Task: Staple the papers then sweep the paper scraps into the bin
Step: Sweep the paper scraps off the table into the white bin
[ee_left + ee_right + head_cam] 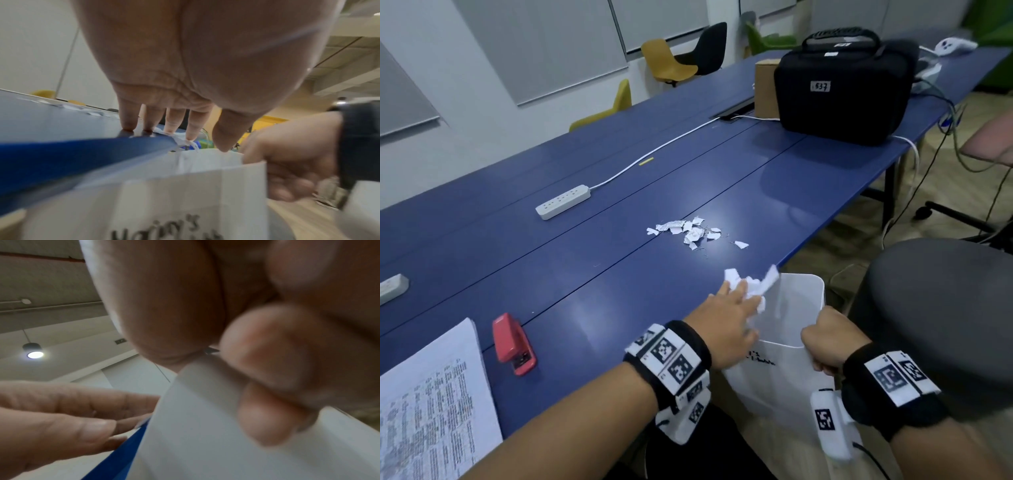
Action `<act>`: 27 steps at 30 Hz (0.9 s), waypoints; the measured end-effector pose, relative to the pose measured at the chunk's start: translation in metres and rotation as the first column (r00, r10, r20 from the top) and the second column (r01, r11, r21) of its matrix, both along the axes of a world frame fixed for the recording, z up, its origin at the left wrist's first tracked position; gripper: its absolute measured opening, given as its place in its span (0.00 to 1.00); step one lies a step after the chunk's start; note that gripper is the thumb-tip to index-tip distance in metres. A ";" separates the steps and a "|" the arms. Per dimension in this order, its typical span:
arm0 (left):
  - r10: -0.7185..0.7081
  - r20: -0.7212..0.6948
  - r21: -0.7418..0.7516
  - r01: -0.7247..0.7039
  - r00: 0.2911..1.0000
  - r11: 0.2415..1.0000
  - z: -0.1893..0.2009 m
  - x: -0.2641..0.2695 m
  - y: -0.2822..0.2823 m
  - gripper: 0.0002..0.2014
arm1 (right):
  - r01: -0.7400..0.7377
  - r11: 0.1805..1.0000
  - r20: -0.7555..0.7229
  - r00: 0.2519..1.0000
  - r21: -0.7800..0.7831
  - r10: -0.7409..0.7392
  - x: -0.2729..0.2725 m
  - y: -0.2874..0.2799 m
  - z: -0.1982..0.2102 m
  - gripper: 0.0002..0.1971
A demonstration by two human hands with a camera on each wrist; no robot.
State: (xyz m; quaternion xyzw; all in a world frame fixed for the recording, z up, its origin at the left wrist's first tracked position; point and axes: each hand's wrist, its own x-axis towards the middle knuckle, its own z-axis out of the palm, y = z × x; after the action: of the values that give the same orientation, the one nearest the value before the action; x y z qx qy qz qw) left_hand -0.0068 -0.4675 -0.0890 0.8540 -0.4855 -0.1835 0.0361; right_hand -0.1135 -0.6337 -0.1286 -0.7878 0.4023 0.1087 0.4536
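A white bin [804, 291] hangs just below the front edge of the blue table [619, 281]. My right hand [825, 346] grips its near rim [205, 381], fingers curled over it. My left hand [732, 308] lies flat at the table edge, its straight fingers [129, 120] pushing a bunch of white paper scraps [753, 286] over the edge above the bin. Another pile of torn scraps [688, 231] lies farther back on the table. A red stapler [513, 344] and a printed paper stack [431, 404] sit at the near left.
A white power strip [563, 201] with its cable lies further back, a second strip [392, 288] at the far left. A black case [842, 89] and a cardboard box [765, 87] stand at the far right. A grey chair [941, 308] is beside the bin.
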 end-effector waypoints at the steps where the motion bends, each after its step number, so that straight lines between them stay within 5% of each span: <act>1: -0.041 0.007 -0.014 0.041 0.999 0.999 0.001 -0.011 -0.003 0.25 | 0.001 1.000 0.003 1.000 0.005 -0.001 0.000 0.000 0.000 0.21; 7: -0.050 -0.177 -0.105 0.032 0.983 0.994 0.016 -0.028 -0.008 0.27 | -0.001 1.000 0.026 1.000 0.027 0.000 -0.002 -0.004 0.001 0.22; 13: 0.305 -0.140 -0.323 -0.335 0.942 0.885 0.046 0.067 -0.016 0.22 | 0.008 1.000 -0.001 1.000 0.024 -0.008 -0.003 -0.009 -0.001 0.21; 18: 0.447 0.042 -0.090 -0.442 0.894 0.892 0.047 0.145 -0.017 0.32 | 0.029 0.999 -0.023 0.999 0.028 -0.028 -0.001 -0.012 -0.002 0.18; 22: 0.374 0.078 0.091 -0.380 0.924 0.920 0.031 0.153 -0.023 0.18 | 0.022 0.999 -0.022 1.000 0.034 -0.021 -0.001 -0.016 -0.002 0.20; 27: 0.235 0.005 0.106 -0.234 0.972 0.966 0.013 0.124 -0.026 0.25 | 0.027 0.999 -0.015 1.000 0.022 -0.027 0.001 -0.020 0.003 0.19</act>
State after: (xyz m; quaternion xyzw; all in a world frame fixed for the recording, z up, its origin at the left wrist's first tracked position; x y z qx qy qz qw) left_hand 0.1169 -0.4933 -0.0761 0.9054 -0.3706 -0.2067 0.0144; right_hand -0.1122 -0.6539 -0.1252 -0.7763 0.4149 0.1131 0.4608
